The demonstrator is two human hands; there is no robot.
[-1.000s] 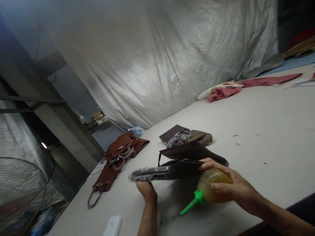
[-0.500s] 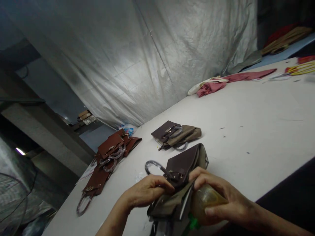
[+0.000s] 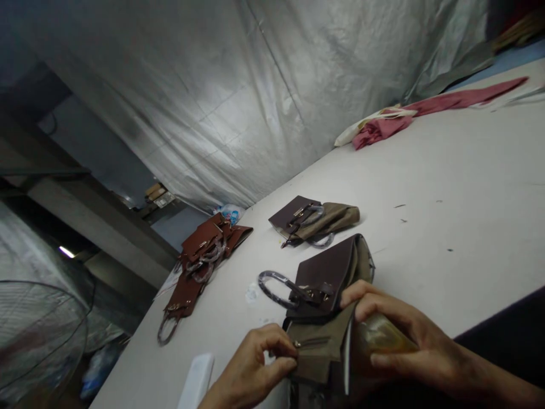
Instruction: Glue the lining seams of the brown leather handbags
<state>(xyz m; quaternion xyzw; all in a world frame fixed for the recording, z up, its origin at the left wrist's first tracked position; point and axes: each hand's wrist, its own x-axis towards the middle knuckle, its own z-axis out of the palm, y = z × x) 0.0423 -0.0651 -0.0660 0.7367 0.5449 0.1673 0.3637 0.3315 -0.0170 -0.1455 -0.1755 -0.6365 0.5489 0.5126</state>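
Note:
A dark brown handbag with its olive lining turned outward lies in front of me. Its looped handle is wrapped in clear plastic. My left hand is closed, thumb and fingers pinching the lining's edge beside a short zipper. In my right hand is a clear squeeze bottle of amber liquid, gripped between palm and fingers. The right fingertips also rest on the bag's edge. The bottle's nozzle is hidden behind the lining.
A second dark brown handbag lies farther back on the white table. Reddish-brown bag pieces are piled at left. A white object lies near my left wrist. Pink cloth lies along the silver curtain. A fan stands lower left.
My left hand has moved down from the bag's inside to the lining's edge, and the zipper now shows. The bottle's green nozzle has gone out of sight. The view has shifted slightly.

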